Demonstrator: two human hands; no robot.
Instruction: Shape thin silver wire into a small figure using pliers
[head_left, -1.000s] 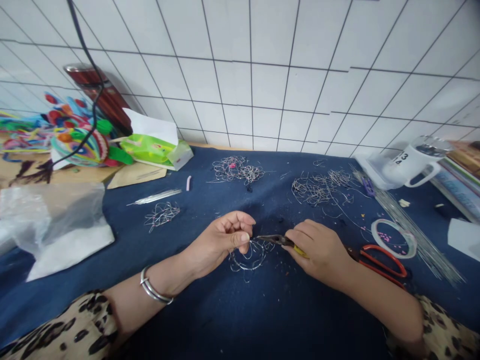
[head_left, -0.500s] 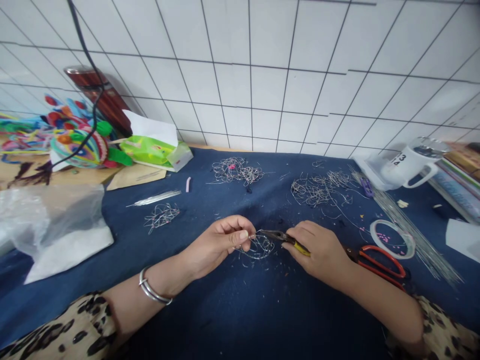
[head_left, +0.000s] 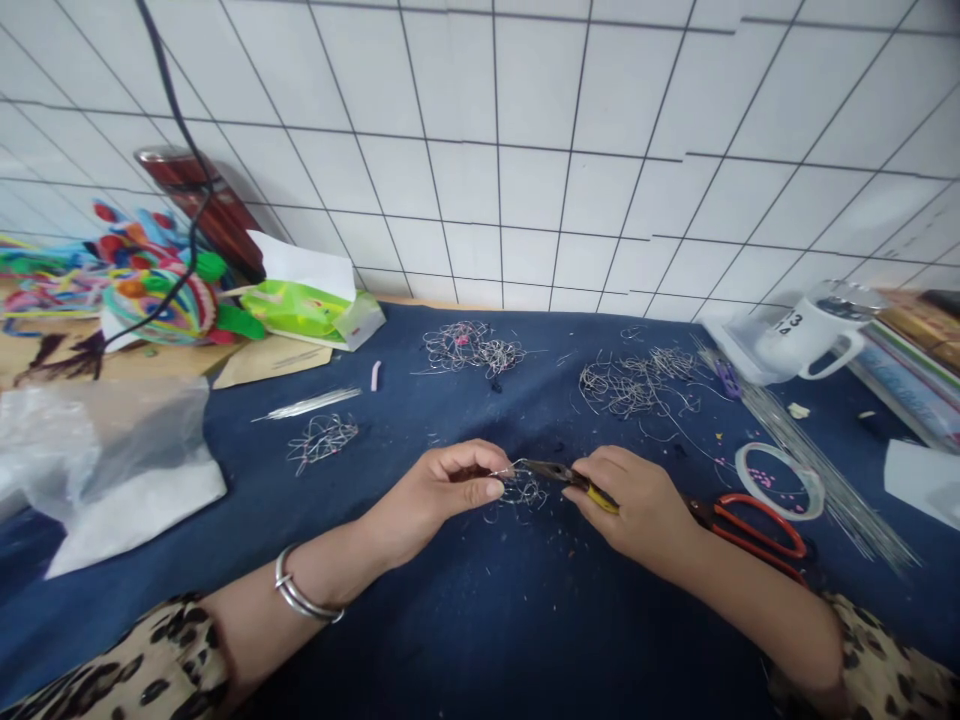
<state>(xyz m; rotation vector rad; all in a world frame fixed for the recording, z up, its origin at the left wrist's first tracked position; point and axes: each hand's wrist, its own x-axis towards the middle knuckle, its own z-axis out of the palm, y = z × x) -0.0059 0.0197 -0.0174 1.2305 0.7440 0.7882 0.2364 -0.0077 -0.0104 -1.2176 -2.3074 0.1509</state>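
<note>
My left hand (head_left: pixel 450 490) pinches a thin silvery wire (head_left: pixel 516 466) between thumb and fingers. My right hand (head_left: pixel 630 500) is wrapped round yellow-handled pliers (head_left: pixel 555 470), whose dark jaws point left and meet the wire close to my left fingertips. Under the jaws sits a small tangle of bent wire (head_left: pixel 525 492); whether it is joined to the held piece I cannot tell. Bits of scrap are scattered on the dark blue cloth (head_left: pixel 480 620) below.
Wire tangles (head_left: pixel 634 385) lie farther back. Red-handled scissors (head_left: pixel 757 530), a round clear dish (head_left: pixel 780 482) with pink bits, and long straight wires (head_left: pixel 825 470) are at right, near a white mug (head_left: pixel 814 330). At left are a plastic bag (head_left: pixel 135 480) and a green tissue pack (head_left: pixel 307 308).
My left fingers have closed more tightly on the wire and the tangle has shifted slightly. The pliers stay at nearly the same spot. The whole view has tilted a little.
</note>
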